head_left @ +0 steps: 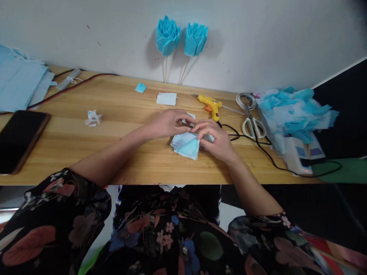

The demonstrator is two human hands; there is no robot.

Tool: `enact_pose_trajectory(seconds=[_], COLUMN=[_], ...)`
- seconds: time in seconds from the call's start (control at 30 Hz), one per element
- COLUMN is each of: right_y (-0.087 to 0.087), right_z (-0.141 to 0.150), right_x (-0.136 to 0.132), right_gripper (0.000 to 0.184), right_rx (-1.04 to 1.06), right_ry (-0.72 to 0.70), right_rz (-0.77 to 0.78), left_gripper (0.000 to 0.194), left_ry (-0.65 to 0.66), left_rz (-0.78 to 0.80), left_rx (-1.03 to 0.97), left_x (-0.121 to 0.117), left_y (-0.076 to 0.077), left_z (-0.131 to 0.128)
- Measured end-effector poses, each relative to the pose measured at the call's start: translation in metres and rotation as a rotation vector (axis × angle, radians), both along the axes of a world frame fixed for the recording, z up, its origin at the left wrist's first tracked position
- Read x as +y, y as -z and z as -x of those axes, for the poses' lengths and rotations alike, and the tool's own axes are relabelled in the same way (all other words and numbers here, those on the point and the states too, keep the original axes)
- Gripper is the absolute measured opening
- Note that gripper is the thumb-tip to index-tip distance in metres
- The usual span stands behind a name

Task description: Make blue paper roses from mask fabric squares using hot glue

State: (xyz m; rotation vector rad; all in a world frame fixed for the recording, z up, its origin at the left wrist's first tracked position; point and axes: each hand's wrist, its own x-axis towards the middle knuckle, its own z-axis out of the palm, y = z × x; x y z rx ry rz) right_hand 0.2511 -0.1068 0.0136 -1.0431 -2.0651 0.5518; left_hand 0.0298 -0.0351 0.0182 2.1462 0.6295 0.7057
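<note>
A small stack of light blue and white paper squares lies on the wooden table in front of me. My left hand and my right hand meet just above the stack. Both pinch a small folded piece of pale blue paper between their fingertips. Two finished blue paper flowers on thin sticks lean against the white wall behind.
A yellow glue gun with its black cord, white-handled scissors and a heap of blue paper scraps lie to the right. A white paper square, a crumpled scrap, a dark phone and blue sheets lie left.
</note>
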Motion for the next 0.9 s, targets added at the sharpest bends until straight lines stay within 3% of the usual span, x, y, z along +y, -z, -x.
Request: enact_pose_trajectory(seconds=[0.2, 0.37, 0.53, 0.77, 0.9], right_y=[0.008, 0.003, -0.002, 0.003, -0.004], right_z=[-0.002, -0.01, -0.02, -0.021, -0.02], right_x=[0.001, 0.006, 0.009, 0.01, 0.02], right_gripper=[0.017, 0.036, 0.059, 0.049, 0.044], right_rx=[0.209, 0.592, 0.535, 0.824, 0.874], right_ry=[-0.002, 0.23, 0.22, 0.178, 0.147], right_rz=[0.093, 0.272, 0.334, 0.456, 0.522], left_gripper=[0.015, 0.016, 0.017, 0.025, 0.026], left_ry=[0.032, 0.006, 0.007, 0.029, 0.03], left_rz=[-0.146, -0.206, -0.162, -0.089, -0.111], left_rx=[0.25, 0.315, 0.297, 0.262, 0.314], left_x=[0.003, 0.0, 0.0, 0.0, 0.0], left_y=[0.005, 0.007, 0.005, 0.006, 0.004], left_z=[0.002, 0.002, 0.004, 0.006, 0.007])
